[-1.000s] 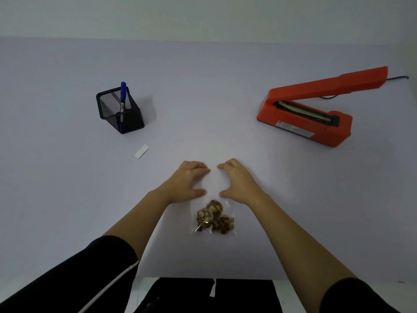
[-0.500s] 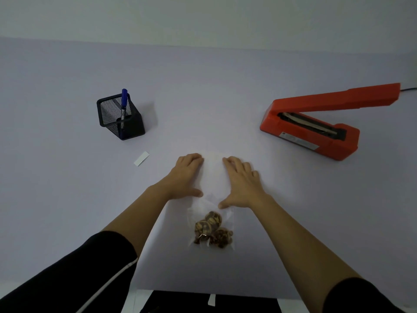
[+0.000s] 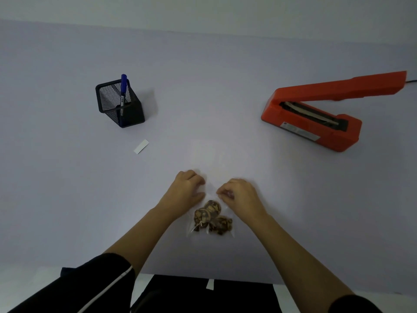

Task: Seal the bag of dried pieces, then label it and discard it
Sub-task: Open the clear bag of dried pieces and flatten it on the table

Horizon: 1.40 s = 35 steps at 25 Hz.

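1. Where the desk [image 3: 67,177] lies near the person, a clear bag [image 3: 211,219] of dried pieces rests flat between both hands.
2. Left hand [image 3: 187,188]: fingers curled, grip pinched on the bag's upper part.
3. Right hand [image 3: 239,193]: likewise.
4. Mesh pen holder [image 3: 119,102] with blue marker [image 3: 123,86], far left.
5. White label strip [image 3: 141,146] just beside the holder.
6. Orange heat sealer [image 3: 320,114], arm raised, far right; its label is unreadable.

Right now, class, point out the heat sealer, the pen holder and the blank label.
heat sealer [image 3: 309,129], head view, on its orange base.
pen holder [image 3: 133,114], head view, on its front mesh wall.
blank label [image 3: 141,146], head view, on the strip's middle.
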### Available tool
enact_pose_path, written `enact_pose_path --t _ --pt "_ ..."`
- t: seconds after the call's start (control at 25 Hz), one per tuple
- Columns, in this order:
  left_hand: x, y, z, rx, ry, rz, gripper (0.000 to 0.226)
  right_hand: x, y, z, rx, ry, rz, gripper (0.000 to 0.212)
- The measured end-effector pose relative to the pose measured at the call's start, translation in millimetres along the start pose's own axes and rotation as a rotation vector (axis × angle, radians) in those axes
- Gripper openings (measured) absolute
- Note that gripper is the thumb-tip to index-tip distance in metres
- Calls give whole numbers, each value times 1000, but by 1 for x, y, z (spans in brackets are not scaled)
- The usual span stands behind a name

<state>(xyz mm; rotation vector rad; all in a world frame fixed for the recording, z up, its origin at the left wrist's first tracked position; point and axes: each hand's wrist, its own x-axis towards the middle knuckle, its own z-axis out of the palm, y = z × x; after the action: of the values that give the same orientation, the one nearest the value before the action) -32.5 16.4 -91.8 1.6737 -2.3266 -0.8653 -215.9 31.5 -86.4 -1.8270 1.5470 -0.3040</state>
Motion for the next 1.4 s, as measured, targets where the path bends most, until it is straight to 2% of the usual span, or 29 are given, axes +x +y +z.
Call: enact_pose_path --t 0.16,0.24,0.32,0.4,0.64,0.76,0.92,1.0,1.08,1.2,1.24,1.32,1.4 --pt "-10 0 3 10 -8 99 9 1 -3 -1 19 -18 19 16" --pt "-13 -3 7 5 -7 118 10 4 -4 -3 3 -28 17 26" --pt "-10 -4 4 -9 -2 65 24 8 -6 -5 -37 -46 15 39" --pt "-3 -5 -4 -6 -56 -3 48 13 -7 -9 -101 -82 17 52" --pt "32 -9 -28 150 -236 6 101 37 -16 -27 -248 -231 114 97" --pt "49 -7 -33 290 -299 -17 117 48 -18 -33 -340 -288 155 115" --pt "58 1 -36 403 -346 -48 123 57 -20 -35 -401 -345 183 126" --pt "50 1 -35 361 -301 -64 119 52 -20 -32 -384 -307 170 124" --pt "35 -3 -29 241 -218 -53 94 39 -18 -28 -339 -185 122 110" --pt "8 -8 -13 128 -119 93 29 10 -11 -13 -258 40 -1 59" --pt "2 -9 -8 113 -94 133 19 4 -9 -7 -228 63 -32 42" --pt "-1 -9 -4 93 -80 143 20 -2 -5 1 -180 65 -49 26" --pt "5 -8 -7 86 -117 88 36 2 -4 -1 -187 49 -34 34"
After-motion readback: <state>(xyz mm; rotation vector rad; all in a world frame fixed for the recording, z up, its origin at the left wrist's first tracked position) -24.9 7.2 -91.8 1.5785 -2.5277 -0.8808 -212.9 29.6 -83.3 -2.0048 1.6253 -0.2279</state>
